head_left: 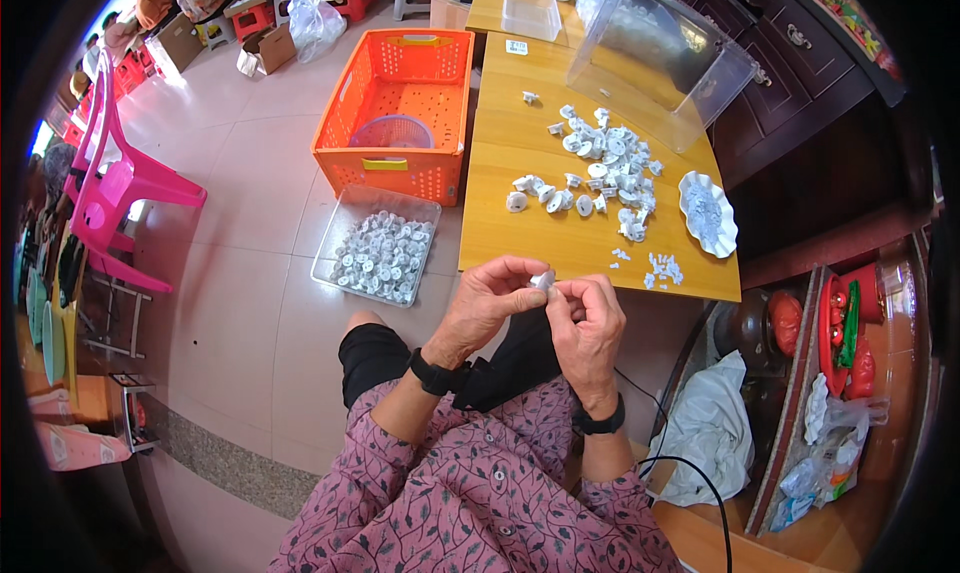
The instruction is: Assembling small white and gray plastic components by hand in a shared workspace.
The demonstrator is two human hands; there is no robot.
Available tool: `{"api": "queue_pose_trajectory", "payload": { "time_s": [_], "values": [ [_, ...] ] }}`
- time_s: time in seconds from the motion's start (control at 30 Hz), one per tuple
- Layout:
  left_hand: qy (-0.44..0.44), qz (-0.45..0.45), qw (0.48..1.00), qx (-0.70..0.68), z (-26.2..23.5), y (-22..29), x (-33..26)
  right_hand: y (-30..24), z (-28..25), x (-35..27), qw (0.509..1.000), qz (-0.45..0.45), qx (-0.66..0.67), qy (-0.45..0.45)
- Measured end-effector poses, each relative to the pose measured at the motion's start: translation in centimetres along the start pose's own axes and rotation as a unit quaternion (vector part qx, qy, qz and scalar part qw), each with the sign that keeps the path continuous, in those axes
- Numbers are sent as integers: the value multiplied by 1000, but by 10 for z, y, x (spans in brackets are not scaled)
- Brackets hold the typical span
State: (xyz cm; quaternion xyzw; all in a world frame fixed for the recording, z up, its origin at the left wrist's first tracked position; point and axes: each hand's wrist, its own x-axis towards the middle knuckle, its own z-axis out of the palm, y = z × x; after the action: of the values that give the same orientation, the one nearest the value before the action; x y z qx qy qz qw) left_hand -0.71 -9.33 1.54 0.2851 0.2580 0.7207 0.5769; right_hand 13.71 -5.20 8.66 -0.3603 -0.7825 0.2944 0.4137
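In front of my lap, my left hand point(487, 308) pinches a small white plastic part point(543, 279) between thumb and fingers. My right hand point(588, 331) is closed right beside it, its thumb and forefinger pressed together at the part's edge. Whatever those right fingertips hold is hidden or too small to name. Beyond my hands, a loose pile of similar white plastic parts point(620, 163), some with round discs, lies on the wooden table point(500, 228). Tiny white pieces point(663, 270) are scattered near the table's front edge.
A white scalloped plate point(727, 235) with small clear pieces sits at the table's right edge, below a large transparent bin point(690, 123). On the floor, a clear tray point(428, 235) of round parts stands before an orange crate point(400, 178). A pink chair point(150, 188) is at left.
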Motion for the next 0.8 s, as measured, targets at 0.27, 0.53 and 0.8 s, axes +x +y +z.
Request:
{"api": "queue_pose_trajectory", "payload": {
  "time_s": [0.27, 0.53, 0.8],
  "values": [
    [-7, -1, 997, 77, 3, 9, -4, -5, -3, 1, 999, 10, -23, -28],
    [-30, 28, 988, 150, -5, 17, -5, -9, -2, 5, 998, 12, 20, -65],
    [3, -5, 997, 80, -6, 15, -7, -9, -3, 2, 997, 33, 21, -61]
  ]
}}
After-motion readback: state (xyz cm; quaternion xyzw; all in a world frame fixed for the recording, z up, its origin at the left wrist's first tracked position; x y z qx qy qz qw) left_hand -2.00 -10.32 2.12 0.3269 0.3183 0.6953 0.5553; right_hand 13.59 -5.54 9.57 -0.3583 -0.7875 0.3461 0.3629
